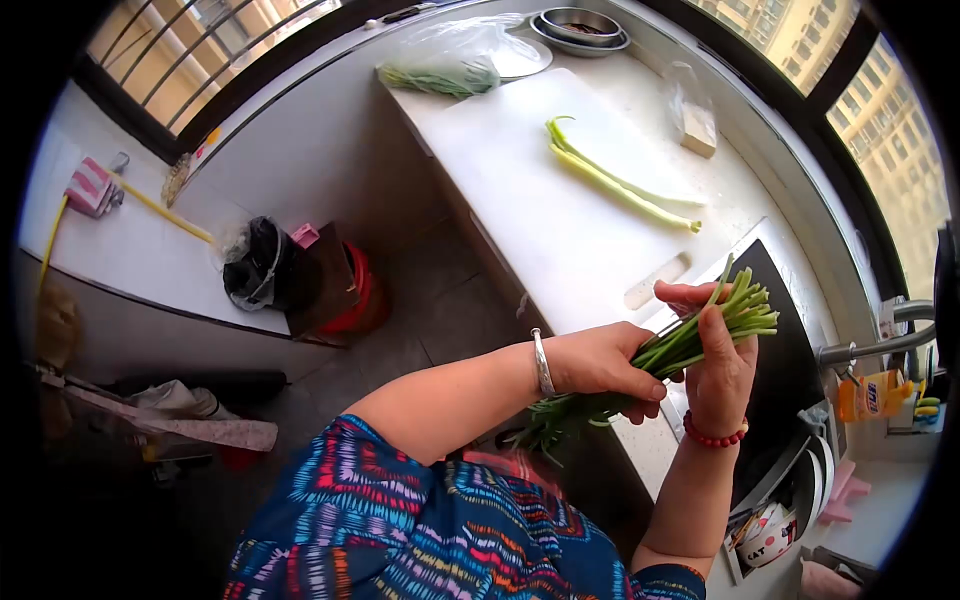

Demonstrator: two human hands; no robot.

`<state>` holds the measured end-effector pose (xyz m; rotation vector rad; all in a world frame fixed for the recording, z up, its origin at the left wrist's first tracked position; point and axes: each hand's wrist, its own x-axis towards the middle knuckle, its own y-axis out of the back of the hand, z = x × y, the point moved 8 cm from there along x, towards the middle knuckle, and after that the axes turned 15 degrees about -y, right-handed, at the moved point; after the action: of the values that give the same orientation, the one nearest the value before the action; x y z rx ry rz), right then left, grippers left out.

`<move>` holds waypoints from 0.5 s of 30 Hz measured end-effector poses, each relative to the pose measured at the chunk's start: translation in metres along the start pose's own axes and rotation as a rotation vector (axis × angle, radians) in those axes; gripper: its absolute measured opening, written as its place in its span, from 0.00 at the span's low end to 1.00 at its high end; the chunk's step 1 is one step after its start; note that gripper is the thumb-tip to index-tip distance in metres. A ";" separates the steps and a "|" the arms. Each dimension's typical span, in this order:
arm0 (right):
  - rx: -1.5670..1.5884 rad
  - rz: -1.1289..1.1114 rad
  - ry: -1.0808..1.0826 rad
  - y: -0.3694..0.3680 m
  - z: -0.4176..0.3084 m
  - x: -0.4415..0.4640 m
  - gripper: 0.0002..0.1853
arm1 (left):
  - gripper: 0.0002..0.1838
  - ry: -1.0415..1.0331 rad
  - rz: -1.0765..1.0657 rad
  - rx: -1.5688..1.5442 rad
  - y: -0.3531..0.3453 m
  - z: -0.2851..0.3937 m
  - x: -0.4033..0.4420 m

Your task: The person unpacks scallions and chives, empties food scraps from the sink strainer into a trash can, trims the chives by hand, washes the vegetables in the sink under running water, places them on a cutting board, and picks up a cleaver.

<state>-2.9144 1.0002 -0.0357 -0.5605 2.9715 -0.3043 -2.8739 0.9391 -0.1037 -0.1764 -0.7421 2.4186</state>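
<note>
A bunch of thin green stems with dark leaves at its lower end is held in front of me, at the near side of the counter. My left hand, with a silver bangle at the wrist, wraps round its middle. Nearer the cut ends, my right hand cups the stems with the thumb over them; a red bead bracelet circles that wrist. Beyond the hands, long pale green stalks lie on a white cutting board.
A plastic bag of greens, metal bowls and a bagged pale block stand at the back. On the right are a faucet, an orange bottle and a dark sink area. A black-lined bin is left.
</note>
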 end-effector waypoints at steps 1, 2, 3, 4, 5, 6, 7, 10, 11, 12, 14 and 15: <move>-0.031 -0.069 -0.006 -0.020 0.004 0.001 0.12 | 0.13 -0.015 0.020 0.034 0.006 0.009 -0.020; -0.013 -0.133 -0.077 -0.038 0.014 0.000 0.13 | 0.12 -0.027 0.033 0.065 0.009 0.016 -0.040; -0.004 -0.192 -0.070 -0.063 0.022 -0.001 0.13 | 0.09 -0.020 0.069 0.074 0.015 0.020 -0.063; 0.005 -0.244 -0.063 -0.087 0.029 -0.004 0.13 | 0.09 -0.040 0.085 0.081 0.023 0.022 -0.086; 0.025 -0.295 -0.139 -0.116 0.037 -0.010 0.13 | 0.09 -0.066 0.078 0.075 0.031 0.024 -0.110; 0.075 -0.348 -0.212 -0.144 0.052 -0.014 0.13 | 0.09 -0.088 0.064 0.068 0.041 0.026 -0.135; 0.125 -0.404 -0.269 -0.173 0.064 -0.018 0.14 | 0.06 -0.085 0.115 0.054 0.046 0.034 -0.165; 0.231 -0.530 -0.394 -0.273 0.099 -0.031 0.21 | 0.06 -0.144 0.344 -0.066 0.073 0.049 -0.262; 0.281 -0.600 -0.446 -0.307 0.111 -0.037 0.25 | 0.06 -0.172 0.436 -0.060 0.085 0.052 -0.297; 0.329 -0.677 -0.492 -0.339 0.124 -0.044 0.29 | 0.06 -0.206 0.529 -0.049 0.099 0.058 -0.332; 0.351 -0.791 -0.525 -0.391 0.151 -0.053 0.34 | 0.07 -0.271 0.639 0.000 0.117 0.076 -0.397; 0.322 -0.780 -0.548 -0.408 0.160 -0.055 0.33 | 0.07 -0.282 0.648 0.014 0.121 0.082 -0.423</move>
<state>-2.6990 0.6198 -0.1012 -1.4509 2.0190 -0.5571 -2.6151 0.5748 -0.1210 -0.0754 -0.8933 3.1093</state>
